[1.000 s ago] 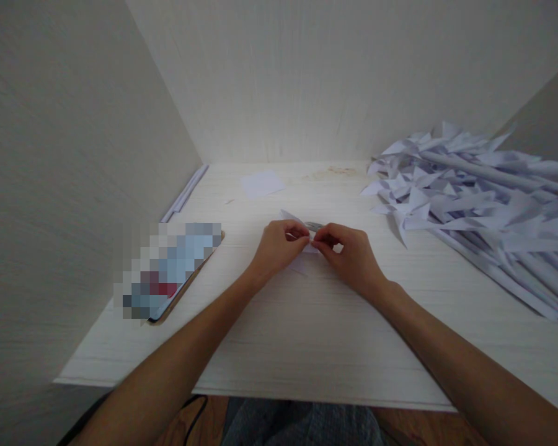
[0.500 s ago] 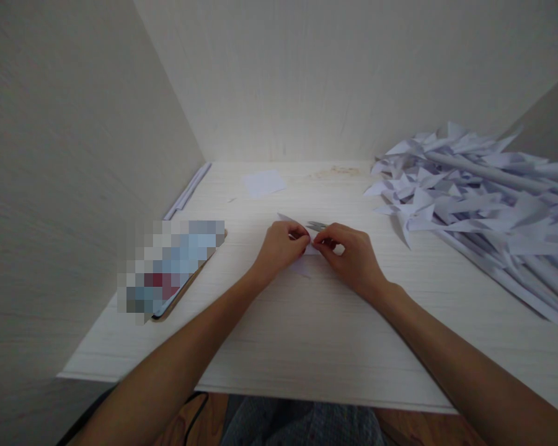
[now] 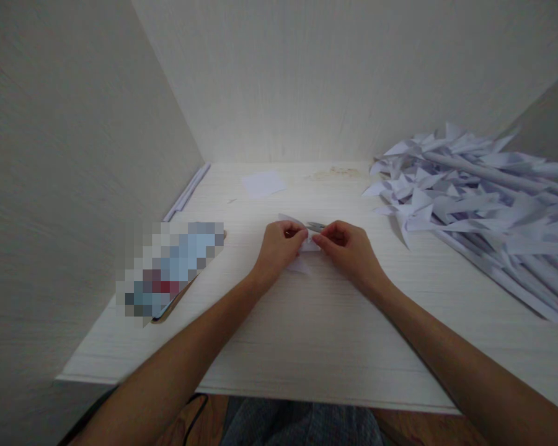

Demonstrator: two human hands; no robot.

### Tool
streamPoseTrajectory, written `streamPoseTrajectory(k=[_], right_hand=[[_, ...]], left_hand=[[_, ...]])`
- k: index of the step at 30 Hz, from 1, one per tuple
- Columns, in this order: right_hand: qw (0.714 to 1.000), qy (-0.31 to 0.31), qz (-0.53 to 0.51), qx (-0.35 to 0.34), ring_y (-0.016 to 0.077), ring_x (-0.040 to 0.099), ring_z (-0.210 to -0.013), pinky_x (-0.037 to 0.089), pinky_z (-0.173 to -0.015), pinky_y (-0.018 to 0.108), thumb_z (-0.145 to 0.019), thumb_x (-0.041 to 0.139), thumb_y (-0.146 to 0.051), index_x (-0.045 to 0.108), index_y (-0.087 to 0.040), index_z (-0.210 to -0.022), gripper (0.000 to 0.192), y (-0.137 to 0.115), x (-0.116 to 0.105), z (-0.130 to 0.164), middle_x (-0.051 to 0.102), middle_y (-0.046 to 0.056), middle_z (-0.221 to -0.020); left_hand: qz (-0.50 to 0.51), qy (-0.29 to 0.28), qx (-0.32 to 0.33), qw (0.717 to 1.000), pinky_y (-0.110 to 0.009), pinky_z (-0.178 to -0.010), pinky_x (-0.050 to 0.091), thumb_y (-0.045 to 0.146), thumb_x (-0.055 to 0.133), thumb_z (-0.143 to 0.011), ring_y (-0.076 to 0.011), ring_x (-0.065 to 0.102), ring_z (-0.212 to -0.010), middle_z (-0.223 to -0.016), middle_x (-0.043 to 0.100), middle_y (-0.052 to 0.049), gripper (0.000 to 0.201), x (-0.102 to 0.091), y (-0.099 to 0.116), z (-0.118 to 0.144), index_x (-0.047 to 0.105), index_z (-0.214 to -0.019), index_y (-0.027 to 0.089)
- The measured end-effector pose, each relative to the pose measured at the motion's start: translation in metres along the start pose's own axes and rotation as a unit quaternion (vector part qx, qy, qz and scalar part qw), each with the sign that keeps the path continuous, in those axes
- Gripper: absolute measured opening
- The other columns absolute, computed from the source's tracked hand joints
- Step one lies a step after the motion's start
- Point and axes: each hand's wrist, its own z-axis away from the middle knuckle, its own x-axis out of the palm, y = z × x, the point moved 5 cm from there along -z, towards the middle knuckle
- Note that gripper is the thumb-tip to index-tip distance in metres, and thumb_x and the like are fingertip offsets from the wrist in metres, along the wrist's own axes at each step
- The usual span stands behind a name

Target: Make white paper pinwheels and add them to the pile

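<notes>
Small folded paper (image 3: 311, 246): left of paper pile (image 3: 418, 207), well apart. Left hand (image 3: 281, 243), right hand (image 3: 346, 244): thumb and fingers of each pinching paper, fingertips close together. Best handling, likely: light, even pinch from both sides, layers kept aligned. Grey metal tool (image 3: 315, 227) just beside right hand, also left of pile; held or not, cannot tell. Loose sheet (image 3: 263, 184) farther left of pile.

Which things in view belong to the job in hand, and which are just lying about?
In the job:
folded paper, held between left hand and right hand
grey tool by the right hand; held or not, unclear

Apparently just lying about:
flat sheet
paper rolls at the left
paper heap at the right
phone
</notes>
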Motion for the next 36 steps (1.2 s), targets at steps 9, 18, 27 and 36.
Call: streamPoseTrajectory(k=[9, 18, 27, 36], right_hand=[[0.936, -0.05, -0.276, 0.215, 0.0038, 0.044, -0.04, 0.02, -0.032, 0.015, -0.046, 0.077, -0.021, 0.053, -0.015, -0.063, 0.03, 0.007, 0.006, 0.004, 0.051, -0.006, -0.047], [0.93, -0.034, -0.296, 0.214, 0.0034, 0.048, -0.04, 0.03, -0.033, 0.012, -0.046, 0.077, -0.016, 0.056, -0.014, -0.06, 0.025, 0.01, 0.001, 0.001, 0.057, -0.004, -0.048], [0.919, -0.003, -0.3, 0.257, 0.0023, 0.051, -0.04, 0.037, -0.036, 0.008, -0.063, 0.067, -0.004, 0.058, -0.014, -0.057, 0.015, 0.012, -0.015, -0.005, 0.059, -0.003, -0.047], [0.902, -0.001, -0.357, 0.245, 0.0004, 0.05, -0.042, 0.039, -0.037, 0.004, -0.072, 0.059, -0.001, 0.056, -0.013, -0.056, 0.021, 0.016, -0.024, -0.011, 0.056, -0.003, -0.05]], left_hand=[[-0.041, 0.049, 0.081, 0.995, -0.023, -0.059, 0.043, 0.017, 0.059, -0.065, -0.0096, 0.053, -0.057, -0.058, 0.06, 0.0, 0.008, 0.002, 0.007, 0.005, 0.064, -0.064, 0.011], [-0.032, 0.027, 0.162, 0.986, -0.023, -0.058, 0.041, 0.025, 0.055, -0.071, -0.0106, 0.053, -0.062, -0.067, 0.062, -0.002, 0.015, -0.005, 0.013, -0.002, 0.065, -0.069, 0.013], [-0.127, -0.094, 0.31, 0.938, -0.024, -0.059, 0.039, 0.019, 0.057, -0.066, -0.0132, 0.053, -0.074, -0.082, 0.061, -0.005, 0.013, -0.041, 0.025, -0.022, 0.064, -0.076, 0.015], [-0.376, -0.159, 0.435, 0.802, -0.038, -0.083, 0.039, 0.021, 0.066, -0.06, -0.0211, 0.045, -0.095, -0.104, 0.05, -0.009, 0.045, -0.015, 0.024, 0.005, 0.058, -0.104, 0.017]])
